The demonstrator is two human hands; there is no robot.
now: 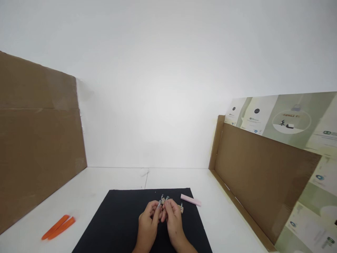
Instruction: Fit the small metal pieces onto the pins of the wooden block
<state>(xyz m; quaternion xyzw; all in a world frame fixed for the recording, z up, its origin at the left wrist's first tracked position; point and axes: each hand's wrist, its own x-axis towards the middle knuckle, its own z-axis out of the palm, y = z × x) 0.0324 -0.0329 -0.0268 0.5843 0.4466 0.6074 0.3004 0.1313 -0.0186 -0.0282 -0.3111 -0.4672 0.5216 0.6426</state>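
Note:
My left hand (149,219) and my right hand (172,218) are close together over the black mat (118,218). Each has its fingers closed in a pinch on small silvery pieces (162,201). Their exact kind is too small to make out, and the fingers cover part of them. Just right of my right hand is a small tan block with a silver upright part (181,208), perhaps a padlock. My right hand partly hides it.
A pale pink flat strip (191,200) lies across the mat's right edge. Two long orange pieces (58,227) lie on the white table (97,182) at left. Cardboard panels stand at left (39,140) and right (263,168), with a white wall (147,105) behind.

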